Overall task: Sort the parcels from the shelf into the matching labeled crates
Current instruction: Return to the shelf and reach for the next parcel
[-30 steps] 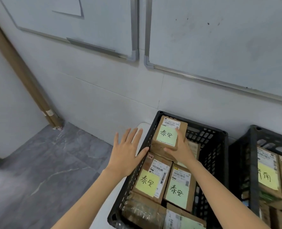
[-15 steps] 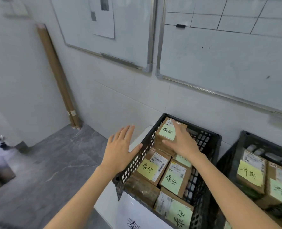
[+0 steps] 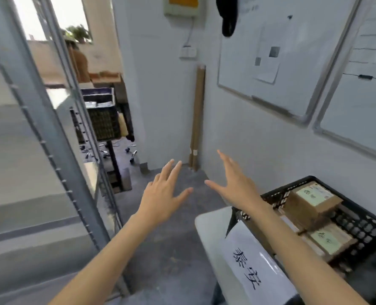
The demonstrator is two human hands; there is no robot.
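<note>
Crate: a black plastic mesh crate [image 3: 363, 227] stands at the left end of the white table [image 3: 209, 230], by the wall. It is packed with brown cardboard parcels.
Top parcel [image 3: 301, 209]: lies on the others at the crate's far side.
Notes: a green sticky note [image 3: 314, 195] is on the top parcel and another is on a lower parcel [image 3: 336, 235]. Their writing is too blurred to read.
Crate label [image 3: 255, 265]: a white sheet on the front wall, handwritten 泰安.
Left hand [image 3: 162, 194]: released, fingers spread, holding nothing, over the floor left of the table.
Right hand [image 3: 235, 183]: also released and empty, beyond the crate's near-left corner.
Shelf upright [image 3: 50, 139]: grey metal, at the left.
Change: half a second ago the right hand lay on the top parcel. Now it is off, and the parcel stays in the crate.
</note>
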